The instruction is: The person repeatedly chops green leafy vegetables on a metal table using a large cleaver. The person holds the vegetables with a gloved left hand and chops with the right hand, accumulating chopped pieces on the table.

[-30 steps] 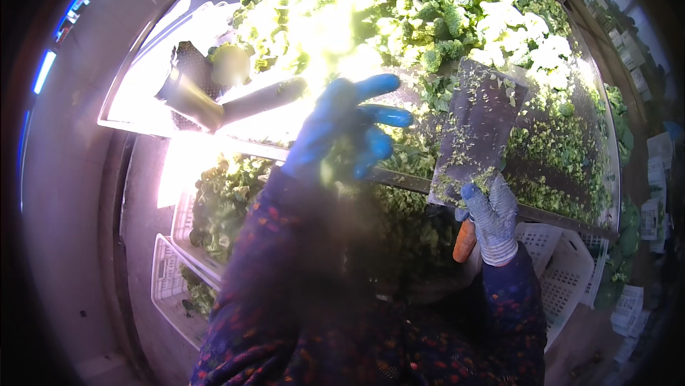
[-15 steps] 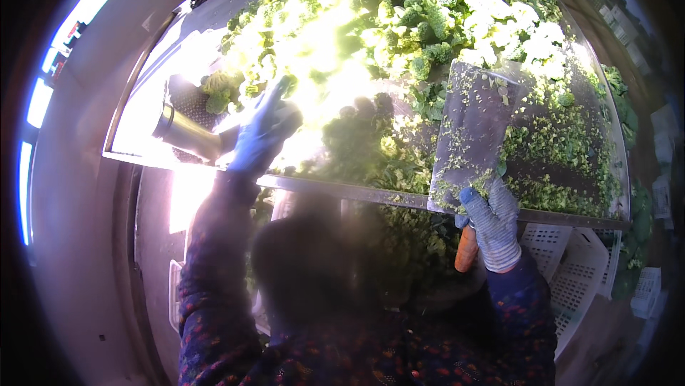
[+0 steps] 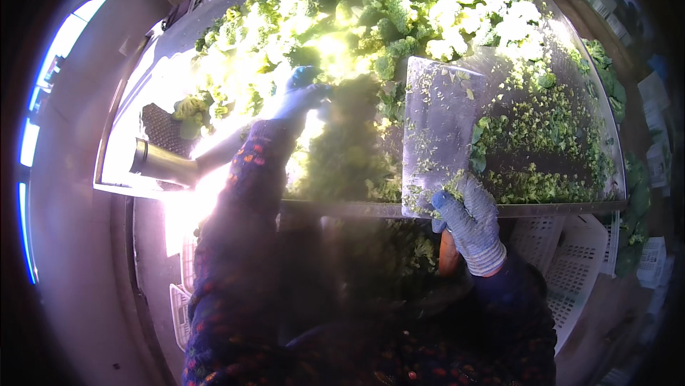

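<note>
My right hand (image 3: 471, 225), in a grey-blue knit glove, is closed around the orange-brown handle of a cleaver (image 3: 439, 125). Its broad blade, flecked with green bits, lies over the table's near edge, pointing away from me. My left hand (image 3: 294, 95), gloved in blue, reaches into the near side of a heap of broccoli florets (image 3: 399, 11). Its fingers look apart, with no floret visible between them, though glare washes out the detail. Chopped broccoli crumbs (image 3: 549, 143) cover the table to the right of the blade.
A metal cylinder (image 3: 164, 163) lies on the table (image 3: 524, 210) at the left, beside a dark textured pad (image 3: 165, 125). White perforated crates (image 3: 578, 261) stand below the near edge at the right, and another crate (image 3: 180, 311) at the lower left. Strong sunlight blanches the left side.
My left hand has moved right and slightly up, further over the broccoli. The view has shifted a little; the cleaver stays in my right hand and now sits more upright.
</note>
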The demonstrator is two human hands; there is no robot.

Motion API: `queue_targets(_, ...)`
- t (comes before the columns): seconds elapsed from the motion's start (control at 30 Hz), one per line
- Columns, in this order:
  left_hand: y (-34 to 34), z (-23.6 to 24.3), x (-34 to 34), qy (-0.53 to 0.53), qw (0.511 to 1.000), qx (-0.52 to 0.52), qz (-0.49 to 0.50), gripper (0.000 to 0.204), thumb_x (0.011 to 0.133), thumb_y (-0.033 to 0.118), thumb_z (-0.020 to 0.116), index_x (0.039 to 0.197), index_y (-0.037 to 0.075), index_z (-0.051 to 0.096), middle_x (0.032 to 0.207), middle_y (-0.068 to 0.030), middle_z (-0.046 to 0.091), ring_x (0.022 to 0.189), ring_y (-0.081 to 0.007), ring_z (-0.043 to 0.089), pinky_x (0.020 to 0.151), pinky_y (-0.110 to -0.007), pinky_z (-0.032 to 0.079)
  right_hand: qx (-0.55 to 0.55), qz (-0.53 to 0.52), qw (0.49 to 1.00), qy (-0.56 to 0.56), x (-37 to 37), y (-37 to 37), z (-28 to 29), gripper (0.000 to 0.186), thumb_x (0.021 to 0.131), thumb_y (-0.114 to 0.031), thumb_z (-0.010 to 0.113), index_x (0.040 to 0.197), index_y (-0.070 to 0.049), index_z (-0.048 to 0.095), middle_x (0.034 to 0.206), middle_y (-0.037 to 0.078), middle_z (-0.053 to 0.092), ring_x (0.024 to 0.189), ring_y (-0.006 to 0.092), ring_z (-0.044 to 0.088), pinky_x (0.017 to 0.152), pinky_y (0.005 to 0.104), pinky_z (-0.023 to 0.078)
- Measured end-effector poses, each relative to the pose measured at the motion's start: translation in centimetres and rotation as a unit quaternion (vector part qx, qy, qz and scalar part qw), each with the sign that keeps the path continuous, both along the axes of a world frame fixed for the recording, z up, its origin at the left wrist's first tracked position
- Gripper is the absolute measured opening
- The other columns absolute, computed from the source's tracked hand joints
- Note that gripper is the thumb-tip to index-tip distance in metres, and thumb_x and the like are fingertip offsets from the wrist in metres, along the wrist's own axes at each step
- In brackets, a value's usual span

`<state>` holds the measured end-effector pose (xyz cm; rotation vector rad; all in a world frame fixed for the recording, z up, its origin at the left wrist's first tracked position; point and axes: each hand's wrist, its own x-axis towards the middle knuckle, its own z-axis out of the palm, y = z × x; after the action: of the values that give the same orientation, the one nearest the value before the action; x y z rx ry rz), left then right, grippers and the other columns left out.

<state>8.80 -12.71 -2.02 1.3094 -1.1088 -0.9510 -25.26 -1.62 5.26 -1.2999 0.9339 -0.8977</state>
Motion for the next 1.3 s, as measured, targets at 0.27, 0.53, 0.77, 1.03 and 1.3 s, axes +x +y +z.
queue_targets(0.27,11.0,5.7,-6.8,0.384,0.913,0.123,-0.067,0.035,0.093,0.029,0.047,0.121,0.008,0.047,0.106,-0.0077,0.057,0.081,-0.0166,0.056,0.062,-0.023,0.046,-0.023,0.027,0.999,0.021,0.4,0.5,0.8,0.021,0.088,-0.011,0.059,0.105,0.000,0.056,0.074,0.004,0.057,0.054,0.0099,0.053,0.051,0.0253,0.045)
queue_targets(0.53,13.5,5.8,-12.8,-0.256,0.966,-0.039,0.008,0.049,0.078,0.001,0.063,0.120,0.003,0.038,0.095,-0.0072,0.056,0.078,-0.0144,0.057,0.066,-0.025,0.049,-0.144,0.063,0.984,0.089,0.9,0.8,-0.3,0.020,0.088,-0.014,0.058,0.103,0.000,0.055,0.073,0.005,0.060,0.054,0.0106,0.053,0.050,0.0263,0.045)
queue_targets(0.77,12.6,5.8,-13.8,0.467,0.882,-0.052,-0.022,0.045,0.082,-0.002,0.055,0.124,-0.002,0.039,0.117,-0.0165,0.052,0.107,-0.0215,0.053,0.085,-0.032,0.048,0.105,0.046,0.993,-0.036,1.8,1.9,-0.5,0.022,0.087,-0.013,0.060,0.105,-0.002,0.055,0.074,0.004,0.058,0.054,0.0117,0.054,0.049,0.0256,0.046)
queue_targets(1.03,12.3,6.2,-12.0,0.313,0.948,-0.036,-0.044,0.055,0.083,-0.008,0.054,0.133,-0.002,0.032,0.132,-0.0149,0.043,0.118,-0.0241,0.047,0.096,-0.039,0.045,0.182,0.044,0.981,-0.051,2.3,2.4,-0.2,0.027,0.087,-0.012,0.060,0.111,-0.002,0.054,0.077,0.003,0.057,0.055,0.0117,0.054,0.050,0.0248,0.046)
queue_targets(1.3,13.8,4.3,-10.4,0.019,0.982,-0.169,-0.079,0.043,0.079,0.017,0.068,0.114,-0.001,0.053,0.115,-0.0174,0.054,0.109,-0.0283,0.052,0.092,-0.039,0.043,-0.334,0.073,0.926,0.158,0.9,0.9,0.1,0.019,0.086,-0.012,0.060,0.101,0.001,0.058,0.076,0.011,0.060,0.062,0.0207,0.060,0.054,0.0315,0.046)
